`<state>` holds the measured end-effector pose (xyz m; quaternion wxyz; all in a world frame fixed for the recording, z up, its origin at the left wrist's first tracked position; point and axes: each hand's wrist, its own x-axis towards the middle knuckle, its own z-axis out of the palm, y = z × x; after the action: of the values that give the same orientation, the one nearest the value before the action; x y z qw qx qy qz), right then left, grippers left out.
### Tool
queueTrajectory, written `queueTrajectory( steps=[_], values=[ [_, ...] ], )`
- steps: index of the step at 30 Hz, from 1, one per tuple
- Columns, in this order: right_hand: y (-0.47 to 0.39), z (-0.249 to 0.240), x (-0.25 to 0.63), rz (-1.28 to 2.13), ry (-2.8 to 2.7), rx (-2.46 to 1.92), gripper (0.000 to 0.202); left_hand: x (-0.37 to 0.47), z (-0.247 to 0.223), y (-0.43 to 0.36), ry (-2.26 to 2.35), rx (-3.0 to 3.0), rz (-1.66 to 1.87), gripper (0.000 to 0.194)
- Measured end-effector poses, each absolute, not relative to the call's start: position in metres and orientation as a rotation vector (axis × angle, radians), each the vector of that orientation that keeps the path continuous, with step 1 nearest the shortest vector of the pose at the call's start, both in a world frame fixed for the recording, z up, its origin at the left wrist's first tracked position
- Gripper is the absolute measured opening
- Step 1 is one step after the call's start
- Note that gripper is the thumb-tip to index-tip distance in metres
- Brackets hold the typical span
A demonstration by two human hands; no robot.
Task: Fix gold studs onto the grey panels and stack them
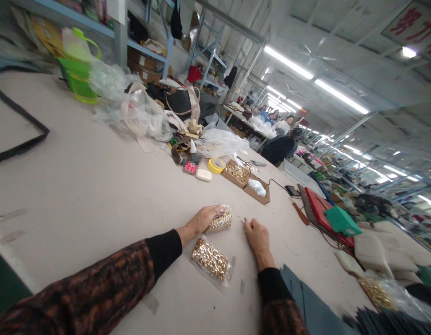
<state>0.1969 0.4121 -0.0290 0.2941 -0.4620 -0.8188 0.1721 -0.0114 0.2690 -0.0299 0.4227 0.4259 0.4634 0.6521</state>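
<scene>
My left hand [201, 220] is closed around one side of a clear plastic bag of small gold metal pieces [222, 222] on the table. Just below it, nearer to me, a second clear bag of gold pieces [210, 260] lies flat, untouched by either hand. To the right of the held bag, my right hand [257, 236] is low over the tabletop, its fingers curled and pinched together. Something thin may stick out at its fingertips, too small to name. The exact kind of gold pieces cannot be made out.
Beyond my hands are a small carton of gold pieces [237, 172], a carton with a white bag [257, 187] and yellow tape [215, 165]. Dark flat sheets [306, 298] lie at right, near a teal box [342, 221]. A green jug [79, 74] stands far left.
</scene>
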Motion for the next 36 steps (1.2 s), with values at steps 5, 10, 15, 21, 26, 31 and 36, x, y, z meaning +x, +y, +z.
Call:
queueTrajectory(
  steps=[5, 10, 15, 21, 26, 31, 36],
  values=[
    [0.405, -0.005, 0.161, 1.114, -1.581, -1.269, 0.060, -0.011, -0.033, 0.270, 1.138, 1.062, 1.638, 0.052],
    [0.377, 0.026, 0.113, 1.641, -1.144, -1.024, 0.065, -0.012, -0.032, 0.269, 1.145, 1.077, 1.651, 0.051],
    [0.358, 0.037, 0.089, 1.781, -0.848, -0.872, 0.061, -0.012, -0.026, 0.266, 1.135, 1.102, 1.656, 0.051],
    [0.351, 0.042, 0.077, 1.733, -0.714, -0.841, 0.054, -0.011, -0.026, 0.267, 1.117, 1.096, 1.674, 0.053],
    [0.343, 0.045, 0.067, 1.648, -0.725, -0.821, 0.052, -0.011, -0.028, 0.268, 1.125, 1.079, 1.669, 0.050],
    [0.337, 0.044, 0.064, 1.631, -0.750, -0.837, 0.055, -0.011, -0.025, 0.266, 1.144, 1.093, 1.681, 0.049],
    [0.334, 0.043, 0.063, 1.618, -0.757, -0.834, 0.054, -0.011, -0.023, 0.267, 1.138, 1.092, 1.695, 0.048]
  ],
)
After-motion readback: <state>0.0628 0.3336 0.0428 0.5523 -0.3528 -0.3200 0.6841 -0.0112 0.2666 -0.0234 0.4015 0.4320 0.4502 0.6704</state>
